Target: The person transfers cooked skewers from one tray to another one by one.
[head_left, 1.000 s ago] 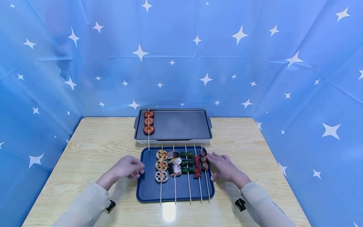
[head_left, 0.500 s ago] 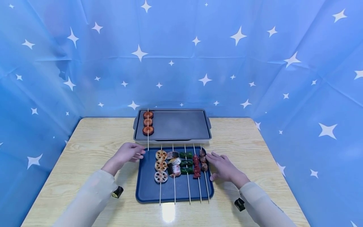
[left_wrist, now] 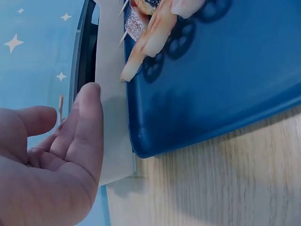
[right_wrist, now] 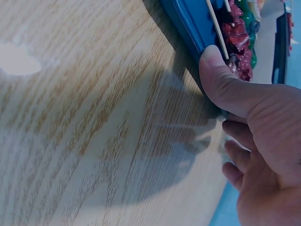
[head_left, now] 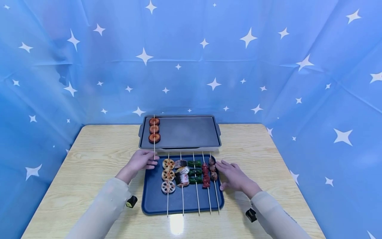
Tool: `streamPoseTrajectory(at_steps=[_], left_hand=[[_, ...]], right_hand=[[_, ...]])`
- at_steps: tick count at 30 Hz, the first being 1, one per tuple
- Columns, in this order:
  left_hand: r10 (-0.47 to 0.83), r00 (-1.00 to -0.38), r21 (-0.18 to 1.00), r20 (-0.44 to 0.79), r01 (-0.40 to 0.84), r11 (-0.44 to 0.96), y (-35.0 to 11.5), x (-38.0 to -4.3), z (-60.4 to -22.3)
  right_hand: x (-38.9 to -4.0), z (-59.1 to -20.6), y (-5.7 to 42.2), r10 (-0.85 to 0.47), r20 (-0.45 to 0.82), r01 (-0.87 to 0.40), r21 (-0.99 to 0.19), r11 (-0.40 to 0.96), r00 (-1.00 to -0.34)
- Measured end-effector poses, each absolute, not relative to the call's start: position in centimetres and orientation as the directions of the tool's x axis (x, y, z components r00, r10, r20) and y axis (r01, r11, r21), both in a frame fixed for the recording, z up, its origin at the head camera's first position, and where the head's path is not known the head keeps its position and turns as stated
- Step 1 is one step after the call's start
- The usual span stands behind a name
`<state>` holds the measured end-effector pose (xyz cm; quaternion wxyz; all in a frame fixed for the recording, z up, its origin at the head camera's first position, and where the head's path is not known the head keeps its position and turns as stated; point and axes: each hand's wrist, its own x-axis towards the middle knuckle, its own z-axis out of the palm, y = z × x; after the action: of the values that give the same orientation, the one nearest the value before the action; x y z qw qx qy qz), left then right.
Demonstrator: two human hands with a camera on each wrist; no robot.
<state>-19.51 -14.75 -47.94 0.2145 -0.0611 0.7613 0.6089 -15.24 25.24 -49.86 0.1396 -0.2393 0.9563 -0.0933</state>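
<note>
My left hand (head_left: 145, 160) is at the tray's far left corner, beside the lower stick end of a skewer of round brown slices (head_left: 154, 129) that lies on the black griddle plate. In the left wrist view the stick tip (left_wrist: 60, 107) shows between thumb and fingers, which stand apart. My right hand (head_left: 234, 176) rests at the right edge of the blue tray (head_left: 155, 204), its thumb touching the rim in the right wrist view. On the tray lie skewers of lotus root slices (head_left: 168, 175), fish pieces (head_left: 182, 173), green pepper (head_left: 195, 172), red meat (head_left: 206, 176) and brown pieces (head_left: 213, 169).
Directly behind the tray stands the griddle (head_left: 188, 131), a dark flat plate on a white base with side handles. Both are on a light wooden table (head_left: 98, 149). A blue curtain (head_left: 191, 79) with white stars closes off the back and sides.
My left hand has moved forward and right, from the tray's left edge to the stick end of the brown-slice skewer. My right hand keeps its place. The view has shifted slightly.
</note>
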Motion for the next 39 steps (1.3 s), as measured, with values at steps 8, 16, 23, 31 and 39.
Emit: streamPoseTrajectory(at_steps=[8,16,23,31,39], left_hand=[[0.179,-0.902,0.912,-0.393,-0.357,0.203,-15.09,-20.04,-48.75],[0.199,-0.896,0.912,-0.398,-0.364,0.189,-15.12,-20.17,-48.88],[0.214,-0.891,0.914,-0.4,-0.372,0.16,-14.93,-20.29,-48.88],[0.224,-0.89,0.917,-0.398,-0.377,0.134,-14.81,-20.34,-48.7],[0.22,-0.893,0.919,-0.393,-0.379,0.105,-14.81,-20.41,-48.83]], right_hand=[[-15.26,-49.85,25.2,-0.483,-0.228,-0.433,-0.238,0.869,-0.845],[-15.2,-49.82,25.16,-0.477,-0.232,-0.428,-0.23,0.874,-0.848],[-15.2,-49.83,25.16,-0.487,-0.219,-0.439,-0.236,0.867,-0.845],[-15.28,-49.96,25.19,-0.486,-0.214,-0.442,-0.224,0.869,-0.847],[-15.28,-49.94,25.12,-0.473,-0.229,-0.427,-0.225,0.876,-0.851]])
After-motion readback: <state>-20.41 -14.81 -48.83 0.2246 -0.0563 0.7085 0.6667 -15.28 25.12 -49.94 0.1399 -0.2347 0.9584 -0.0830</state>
